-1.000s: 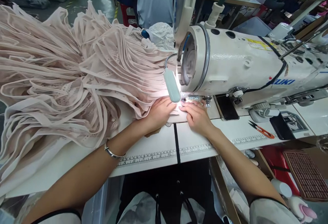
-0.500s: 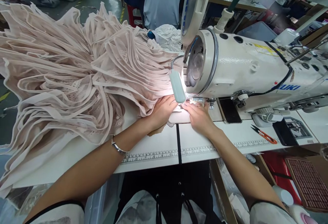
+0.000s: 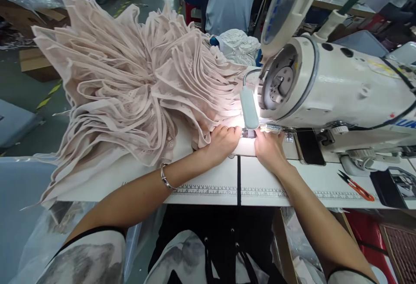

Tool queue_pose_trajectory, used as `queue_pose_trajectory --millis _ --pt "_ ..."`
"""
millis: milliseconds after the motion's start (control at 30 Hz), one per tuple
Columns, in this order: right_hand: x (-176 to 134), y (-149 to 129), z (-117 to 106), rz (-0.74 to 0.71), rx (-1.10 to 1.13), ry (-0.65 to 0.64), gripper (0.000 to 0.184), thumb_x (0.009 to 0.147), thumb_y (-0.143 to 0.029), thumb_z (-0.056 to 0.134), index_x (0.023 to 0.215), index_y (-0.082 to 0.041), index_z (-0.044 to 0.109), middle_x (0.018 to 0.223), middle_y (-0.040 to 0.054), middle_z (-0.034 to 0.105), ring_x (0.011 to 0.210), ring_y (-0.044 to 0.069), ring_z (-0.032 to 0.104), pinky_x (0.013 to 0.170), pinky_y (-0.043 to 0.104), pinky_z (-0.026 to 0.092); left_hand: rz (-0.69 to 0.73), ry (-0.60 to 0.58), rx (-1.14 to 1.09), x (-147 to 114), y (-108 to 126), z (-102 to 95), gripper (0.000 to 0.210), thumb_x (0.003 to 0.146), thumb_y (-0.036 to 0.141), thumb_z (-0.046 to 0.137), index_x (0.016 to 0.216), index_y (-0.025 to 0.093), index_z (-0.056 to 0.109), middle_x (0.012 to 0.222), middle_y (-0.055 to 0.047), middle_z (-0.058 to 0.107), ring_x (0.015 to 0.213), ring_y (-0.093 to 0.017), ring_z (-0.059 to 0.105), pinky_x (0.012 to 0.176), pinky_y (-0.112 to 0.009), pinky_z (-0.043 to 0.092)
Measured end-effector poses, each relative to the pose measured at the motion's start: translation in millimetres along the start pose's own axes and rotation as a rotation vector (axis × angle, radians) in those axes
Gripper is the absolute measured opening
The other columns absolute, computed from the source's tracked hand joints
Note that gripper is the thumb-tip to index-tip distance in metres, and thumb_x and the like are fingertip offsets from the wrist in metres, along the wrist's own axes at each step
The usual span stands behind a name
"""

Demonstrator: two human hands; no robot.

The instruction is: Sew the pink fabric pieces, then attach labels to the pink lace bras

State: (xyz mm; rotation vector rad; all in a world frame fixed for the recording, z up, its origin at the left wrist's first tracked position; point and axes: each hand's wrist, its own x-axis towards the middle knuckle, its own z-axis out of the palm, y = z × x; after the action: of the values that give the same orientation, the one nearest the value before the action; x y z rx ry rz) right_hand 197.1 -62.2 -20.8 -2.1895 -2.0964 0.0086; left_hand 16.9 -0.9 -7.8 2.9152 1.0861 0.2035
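Observation:
My left hand (image 3: 224, 143) is closed at the edge of the pale pink fabric (image 3: 182, 80), its fingers curled near the presser foot (image 3: 248, 133). On the other side of the foot, my right hand (image 3: 270, 147) is also closed, with its fingertips partly hidden by the machine. I cannot make out what lies in its fingers. The white sewing machine (image 3: 338, 85) stands over the right hand. A small lit lamp (image 3: 249, 108) hangs just above the presser foot. The gathered fabric pile spreads over the left of the table.
A dark phone (image 3: 310, 146) lies beside the machine bed. Orange-handled thread snips (image 3: 356, 186) rest farther right on the table (image 3: 208, 195), near its printed ruler. White lace (image 3: 240, 46) is heaped behind the fabric. Across the way sits a person in blue (image 3: 230, 2).
My hands have drawn apart, and their fingers have curled from a flatter pose, uncovering the presser foot between them. The camera has turned left, shifting the scene rightward.

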Motion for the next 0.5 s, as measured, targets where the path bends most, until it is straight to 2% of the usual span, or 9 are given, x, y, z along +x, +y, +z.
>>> queue_pose_trajectory --millis 67,133,333,433,500 --pt "4.9 -1.8 -3.0 0.051 -0.031 -0.053 0.048 0.090 -0.015 0.036 0.130 -0.018 0.062 0.104 0.0148 0.069 0.094 0.029 0.056 0.085 0.040 0.039 -0.122 -0.131 -0.008 -0.6 4.7 -6.5 0.018 0.092 0.005 0.050 0.101 0.012 0.063 0.082 -0.010 0.070 0.078 -0.022 0.066 0.068 -0.032 0.044" --pt "8.3 -3.3 -5.8 0.073 -0.050 -0.085 0.047 0.091 -0.017 0.036 0.129 -0.020 0.063 0.099 0.0135 0.069 0.093 0.028 0.056 0.084 0.039 0.038 -0.165 -0.188 -0.011 -1.2 6.5 -10.5 0.020 0.092 0.007 0.050 0.107 0.011 0.063 0.084 -0.011 0.071 0.077 -0.023 0.068 0.064 -0.030 0.044" --pt "8.0 -8.6 -8.9 0.086 -0.097 -0.094 0.049 0.093 -0.018 0.033 0.133 -0.022 0.060 0.097 0.0132 0.068 0.086 0.027 0.055 0.083 0.041 0.039 -0.095 -0.152 0.028 -1.1 5.0 -8.8 0.036 0.096 0.002 0.032 0.111 0.011 0.064 0.090 -0.014 0.070 0.078 -0.022 0.070 0.058 -0.027 0.042" --pt "5.2 -9.2 -6.3 0.075 -0.092 -0.033 0.047 0.091 -0.014 0.035 0.128 -0.021 0.063 0.096 0.0141 0.065 0.087 0.028 0.054 0.085 0.043 0.039 -0.137 -0.178 0.006 6.7 1.5 -4.0 0.034 0.093 0.001 0.034 0.108 0.009 0.064 0.088 -0.017 0.071 0.079 -0.027 0.071 0.058 -0.031 0.043" --pt "3.2 -7.7 -3.5 0.048 -0.086 0.034 0.044 0.090 -0.011 0.034 0.116 -0.019 0.068 0.095 0.0155 0.064 0.090 0.030 0.053 0.086 0.046 0.038 -0.146 -0.177 -0.071 14.4 -2.3 -1.5 0.028 0.091 0.003 0.042 0.107 0.009 0.064 0.081 -0.015 0.070 0.076 -0.028 0.070 0.059 -0.033 0.043"
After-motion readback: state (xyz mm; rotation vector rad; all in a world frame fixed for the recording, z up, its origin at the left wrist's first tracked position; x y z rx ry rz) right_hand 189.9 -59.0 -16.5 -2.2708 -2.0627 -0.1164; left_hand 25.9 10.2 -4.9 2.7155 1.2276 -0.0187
